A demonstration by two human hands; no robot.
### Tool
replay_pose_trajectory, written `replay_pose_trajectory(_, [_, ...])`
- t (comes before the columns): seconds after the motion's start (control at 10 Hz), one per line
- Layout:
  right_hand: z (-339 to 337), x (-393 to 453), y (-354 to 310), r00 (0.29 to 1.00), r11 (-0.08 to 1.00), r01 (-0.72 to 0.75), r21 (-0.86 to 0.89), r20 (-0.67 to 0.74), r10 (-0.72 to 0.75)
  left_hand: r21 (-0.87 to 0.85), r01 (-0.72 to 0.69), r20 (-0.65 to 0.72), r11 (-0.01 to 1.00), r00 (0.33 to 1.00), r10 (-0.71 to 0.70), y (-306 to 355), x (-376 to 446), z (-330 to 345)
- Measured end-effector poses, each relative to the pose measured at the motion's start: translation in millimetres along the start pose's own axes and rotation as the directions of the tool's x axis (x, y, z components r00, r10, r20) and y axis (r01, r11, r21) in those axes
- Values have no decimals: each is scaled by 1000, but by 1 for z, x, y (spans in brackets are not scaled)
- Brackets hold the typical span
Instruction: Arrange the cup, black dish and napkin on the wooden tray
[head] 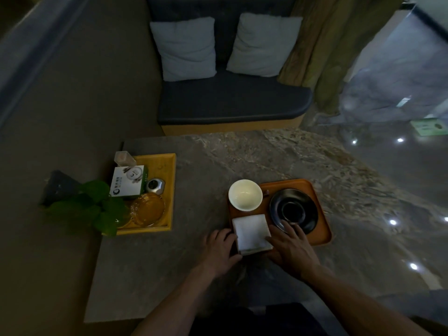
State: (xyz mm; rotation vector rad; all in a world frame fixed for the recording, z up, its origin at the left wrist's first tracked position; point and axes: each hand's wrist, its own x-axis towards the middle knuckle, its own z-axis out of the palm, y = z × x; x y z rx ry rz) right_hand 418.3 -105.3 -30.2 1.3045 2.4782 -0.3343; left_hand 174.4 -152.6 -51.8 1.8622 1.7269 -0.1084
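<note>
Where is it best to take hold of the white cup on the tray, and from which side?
Probably grip the white cup by its rim from above. It stands upright and open, shows no handle, and the napkin and black dish crowd its near and right sides on the wooden tray.

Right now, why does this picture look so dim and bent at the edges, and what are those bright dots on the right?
Head view: the room is dim, so only the white cup and napkin stand out, while the black dish nearly merges with the wooden tray; the wide lens bows the edges; the dots are lamps mirrored in the glossy floor; the far right is smeared.
</note>
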Motion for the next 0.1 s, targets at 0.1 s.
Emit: replay_pose_trajectory(0.1, [0, -8, 0, 1000, 999, -6, 49, 6, 6, -85, 7, -1, 996, 1000, -7, 2, -3, -2])
